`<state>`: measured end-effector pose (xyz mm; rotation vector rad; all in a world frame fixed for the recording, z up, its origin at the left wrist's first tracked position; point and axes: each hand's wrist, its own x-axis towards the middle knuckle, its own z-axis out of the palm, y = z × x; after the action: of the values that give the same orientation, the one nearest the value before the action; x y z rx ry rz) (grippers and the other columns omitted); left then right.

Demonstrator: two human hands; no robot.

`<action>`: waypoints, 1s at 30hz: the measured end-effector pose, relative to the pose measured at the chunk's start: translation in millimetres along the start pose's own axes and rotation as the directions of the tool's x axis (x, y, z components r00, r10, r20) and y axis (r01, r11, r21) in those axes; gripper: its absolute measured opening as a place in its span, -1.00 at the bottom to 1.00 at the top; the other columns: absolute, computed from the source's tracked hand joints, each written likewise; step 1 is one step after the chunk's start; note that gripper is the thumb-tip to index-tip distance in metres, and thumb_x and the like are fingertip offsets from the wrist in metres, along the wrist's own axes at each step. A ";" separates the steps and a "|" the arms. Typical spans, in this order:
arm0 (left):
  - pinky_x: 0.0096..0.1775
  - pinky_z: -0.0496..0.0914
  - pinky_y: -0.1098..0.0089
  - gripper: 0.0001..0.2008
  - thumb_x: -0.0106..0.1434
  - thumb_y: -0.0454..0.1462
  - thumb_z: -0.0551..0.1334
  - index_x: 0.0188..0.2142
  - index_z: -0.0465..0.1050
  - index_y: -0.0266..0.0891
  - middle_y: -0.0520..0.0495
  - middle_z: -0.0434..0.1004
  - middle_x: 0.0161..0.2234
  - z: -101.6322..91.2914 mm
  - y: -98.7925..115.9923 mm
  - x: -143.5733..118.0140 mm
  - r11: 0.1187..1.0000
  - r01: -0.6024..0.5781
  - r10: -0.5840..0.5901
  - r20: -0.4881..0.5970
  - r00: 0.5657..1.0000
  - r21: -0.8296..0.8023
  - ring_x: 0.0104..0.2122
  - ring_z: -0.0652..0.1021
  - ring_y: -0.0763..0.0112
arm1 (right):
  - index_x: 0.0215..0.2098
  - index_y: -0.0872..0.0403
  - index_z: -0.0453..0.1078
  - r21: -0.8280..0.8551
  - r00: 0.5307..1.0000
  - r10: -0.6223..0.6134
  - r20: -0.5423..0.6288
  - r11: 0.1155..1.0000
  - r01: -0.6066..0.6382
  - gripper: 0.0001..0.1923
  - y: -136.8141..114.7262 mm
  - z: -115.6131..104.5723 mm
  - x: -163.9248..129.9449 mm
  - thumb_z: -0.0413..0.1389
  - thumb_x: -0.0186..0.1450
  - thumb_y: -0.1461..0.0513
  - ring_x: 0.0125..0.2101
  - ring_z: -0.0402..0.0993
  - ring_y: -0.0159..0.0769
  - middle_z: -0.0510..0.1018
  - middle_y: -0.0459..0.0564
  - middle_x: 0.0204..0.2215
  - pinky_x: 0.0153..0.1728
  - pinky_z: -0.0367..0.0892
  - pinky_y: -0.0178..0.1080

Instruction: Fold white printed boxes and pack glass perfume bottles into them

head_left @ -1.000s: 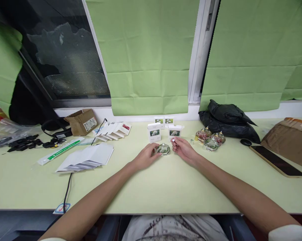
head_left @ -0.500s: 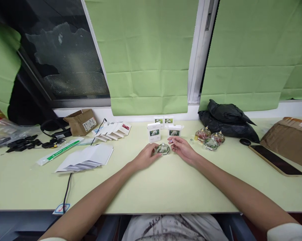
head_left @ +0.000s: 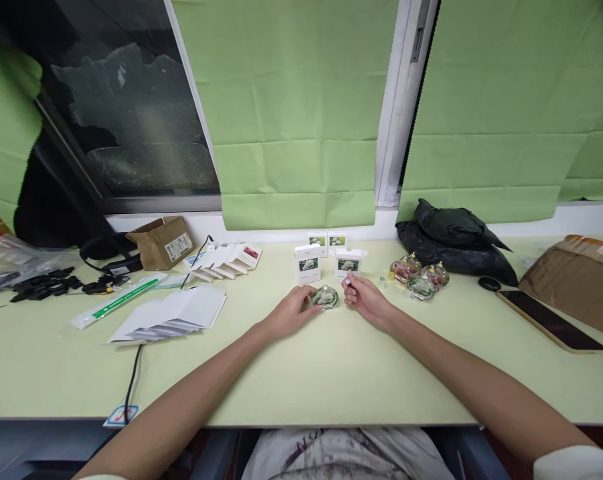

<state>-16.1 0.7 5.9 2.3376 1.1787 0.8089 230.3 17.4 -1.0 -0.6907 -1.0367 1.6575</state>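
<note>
My table (head_left: pixel 301 373) is a pale green top running along the window wall. On it, far left, lie black clips (head_left: pixel 46 285) and a headset (head_left: pixel 106 257), then a torn cardboard box (head_left: pixel 161 241), a fan of white cards (head_left: pixel 226 259) and flat white sleeves (head_left: pixel 174 313). At the middle stand small white cartons (head_left: pixel 307 263), with a round glass bottle (head_left: pixel 326 297) just before them. To the right sit more glass bottles (head_left: pixel 420 275), a black bag (head_left: pixel 456 240), a phone (head_left: pixel 549 319) and a brown parcel (head_left: pixel 576 280).

Near table (head_left: pixel 306 373) surface bare between forearms. Path ahead blocked by white boxes (head_left: pixel 308 264). Right side obstructed by bottle cluster (head_left: pixel 420 277), phone (head_left: pixel 551 319). Left side occupied by paper stack (head_left: pixel 174 313), cable (head_left: pixel 131 383).
</note>
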 end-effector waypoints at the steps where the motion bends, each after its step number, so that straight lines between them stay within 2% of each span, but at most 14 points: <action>1: -0.13 0.39 0.22 -0.63 0.38 0.02 0.22 0.01 0.46 -0.15 -0.10 0.49 -0.19 0.1 0.0 -0.1 1.000 0.001 -0.001 -0.002 1.000 -0.001 -0.19 0.49 0.20 | -0.43 0.06 0.37 -0.012 1.000 0.006 0.005 1.000 -0.006 -0.51 -0.7 0.3 -0.8 0.36 0.19 -0.14 -0.59 -0.09 -0.46 0.10 -0.26 -0.59 -0.50 0.04 -0.29; 4: -0.12 0.39 0.22 -0.64 0.38 0.02 0.23 0.00 0.46 -0.16 -0.10 0.50 -0.18 0.1 0.3 -0.5 1.000 -0.001 0.001 -0.005 1.000 -0.007 -0.19 0.48 0.21 | -0.45 0.05 0.34 -0.046 0.999 0.034 0.027 0.998 -0.032 -0.47 -2.8 1.3 -3.1 0.32 0.20 -0.20 -0.60 -0.19 -0.46 -0.02 -0.30 -0.61 -0.53 -0.03 -0.31; 8: -0.11 0.39 0.22 -0.65 0.38 0.01 0.23 -0.02 0.46 -0.16 -0.09 0.50 -0.18 -0.7 1.3 -0.8 1.000 0.000 0.000 -0.003 1.000 -0.014 -0.19 0.48 0.22 | -0.47 0.05 0.28 -0.067 0.996 0.049 0.073 0.997 -0.045 -0.43 -3.4 1.3 -4.4 0.27 0.24 -0.23 -0.59 -0.25 -0.47 -0.07 -0.31 -0.61 -0.54 -0.10 -0.32; 19: -0.11 0.39 0.22 -0.63 0.37 0.02 0.24 0.00 0.46 -0.16 -0.09 0.50 -0.19 -0.8 1.2 -1.2 1.000 0.010 -0.010 -0.001 1.000 -0.015 -0.19 0.48 0.21 | -0.54 0.03 0.17 -0.067 0.988 0.075 0.131 0.996 -0.067 -0.39 -5.8 4.5 -8.2 0.25 0.25 -0.24 -0.59 -0.27 -0.45 -0.02 -0.29 -0.62 -0.53 -0.13 -0.28; 24: -0.12 0.39 0.23 -0.64 0.37 0.02 0.24 -0.01 0.46 -0.15 -0.08 0.49 -0.19 -1.0 1.0 -0.9 1.000 0.009 -0.009 0.000 1.000 -0.009 -0.19 0.49 0.21 | -0.59 0.02 0.12 -0.094 0.979 0.088 0.184 0.993 -0.072 -0.36 -8.3 7.7 -10.7 0.19 0.31 -0.23 -0.60 -0.25 -0.43 -0.08 -0.28 -0.63 -0.53 -0.16 -0.26; 30: -0.15 0.38 0.24 -0.65 0.38 0.01 0.23 -0.01 0.45 -0.15 -0.08 0.48 -0.19 -0.4 1.2 -1.0 1.000 0.012 -0.012 0.005 1.000 -0.008 -0.21 0.48 0.22 | -0.60 0.02 0.09 -0.099 0.974 0.106 0.201 0.991 -0.087 -0.35 -6.1 7.6 -10.4 0.18 0.32 -0.23 -0.60 -0.26 -0.44 -0.06 -0.27 -0.63 -0.54 -0.19 -0.25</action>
<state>-16.2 -0.8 6.6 2.3224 1.1845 0.8023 230.1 6.0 7.5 -0.6462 -1.2484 1.8045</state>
